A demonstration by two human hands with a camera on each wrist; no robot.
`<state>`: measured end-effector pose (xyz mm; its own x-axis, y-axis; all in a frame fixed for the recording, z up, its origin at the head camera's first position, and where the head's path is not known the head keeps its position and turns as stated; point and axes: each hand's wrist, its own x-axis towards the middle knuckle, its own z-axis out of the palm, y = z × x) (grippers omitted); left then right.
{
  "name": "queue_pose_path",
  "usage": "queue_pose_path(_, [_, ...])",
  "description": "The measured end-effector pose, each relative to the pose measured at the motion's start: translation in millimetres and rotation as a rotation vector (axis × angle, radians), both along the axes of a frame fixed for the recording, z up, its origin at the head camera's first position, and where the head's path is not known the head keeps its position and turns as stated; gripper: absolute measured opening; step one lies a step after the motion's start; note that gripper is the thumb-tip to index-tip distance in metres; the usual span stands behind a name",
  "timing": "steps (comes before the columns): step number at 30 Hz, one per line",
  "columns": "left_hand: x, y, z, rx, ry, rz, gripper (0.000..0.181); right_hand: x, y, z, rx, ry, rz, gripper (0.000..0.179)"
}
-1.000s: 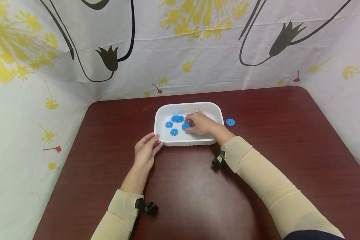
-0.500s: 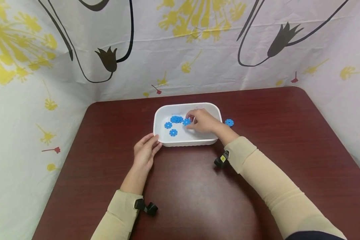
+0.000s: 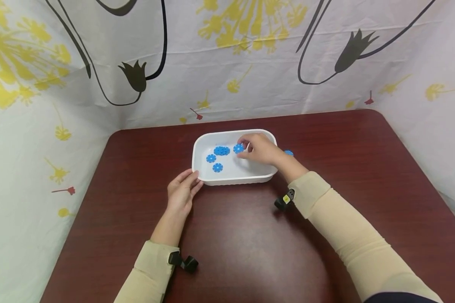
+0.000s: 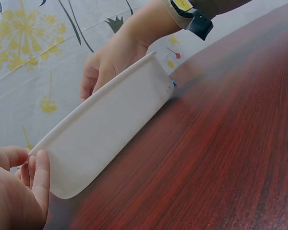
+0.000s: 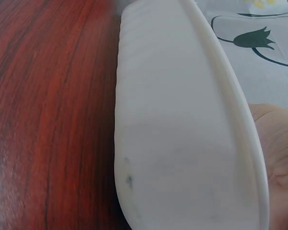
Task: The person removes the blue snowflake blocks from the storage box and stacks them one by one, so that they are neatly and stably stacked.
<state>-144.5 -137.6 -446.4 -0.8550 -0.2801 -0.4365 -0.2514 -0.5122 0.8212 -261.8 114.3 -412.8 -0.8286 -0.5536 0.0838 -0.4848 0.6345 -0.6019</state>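
A white plastic tray (image 3: 235,182) stands on the table with several blue notched discs (image 3: 218,167) lying inside it. My left hand (image 3: 180,195) grips the tray's near left corner, as the left wrist view also shows, fingers and thumb at the rim (image 4: 93,99). Over the tray's right half, my right hand (image 3: 261,149) holds one blue notched disc (image 3: 238,148) between thumb and fingers. Outside the right wall lies another blue disc (image 3: 289,152), partly covered by the right hand. In the right wrist view the tray's wall (image 5: 182,120) hides the fingers.
The dark red wooden table (image 3: 242,235) extends around the tray. Behind it hangs a white cloth (image 3: 212,63) with printed flowers. Black wrist cameras sit on the left sleeve (image 3: 183,261) and the right sleeve (image 3: 284,200).
My right hand has moved away from me and slightly right inside the tray, carrying the blue disc along. It now covers part of the disc outside. The left hand keeps its grip.
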Motion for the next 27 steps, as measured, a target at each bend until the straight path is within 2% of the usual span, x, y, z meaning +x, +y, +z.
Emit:
queue_pose_path(12, [-0.3,0.6,0.9,-0.005,-0.002,-0.003,0.029,1.5,12.7,6.6,-0.018,0.05,-0.023,0.035])
queue_pose_path(27, [-0.7,1.7,1.7,-0.007,-0.011,-0.001,0.031,4.3,31.8,9.8,-0.114,0.077,-0.062,0.036])
